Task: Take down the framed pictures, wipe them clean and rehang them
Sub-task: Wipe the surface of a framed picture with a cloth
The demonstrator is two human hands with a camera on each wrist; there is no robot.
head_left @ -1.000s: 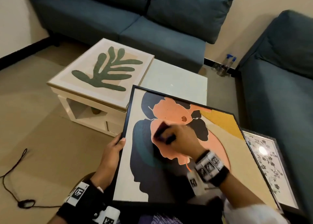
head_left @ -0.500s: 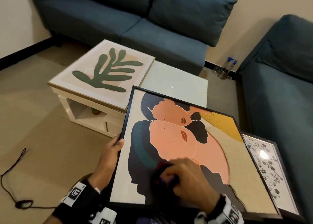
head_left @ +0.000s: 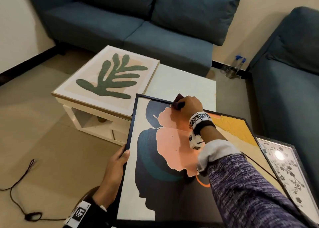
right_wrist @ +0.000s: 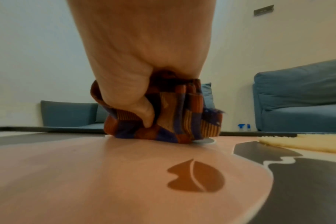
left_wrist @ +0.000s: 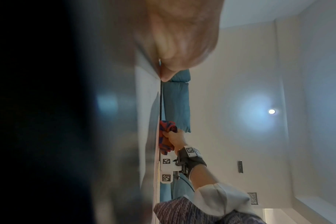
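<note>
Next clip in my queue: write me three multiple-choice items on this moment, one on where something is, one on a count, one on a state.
1. Where does the leaf picture lie?
A. on the white table
B. on the sofa
C. on the floor

2. How many framed pictures are in the head view?
A. one
B. two
C. three

3. What is the right hand doing?
A. hanging idle
B. gripping a checked cloth against the portrait picture
C. holding a spray bottle

Key: 1 A, it lies flat on the tabletop. 2 C, leaf, portrait and the floral picture. 3 B, the right wrist view shows the bunched cloth pressed on the surface, while the left hand holds the frame's left edge.
</note>
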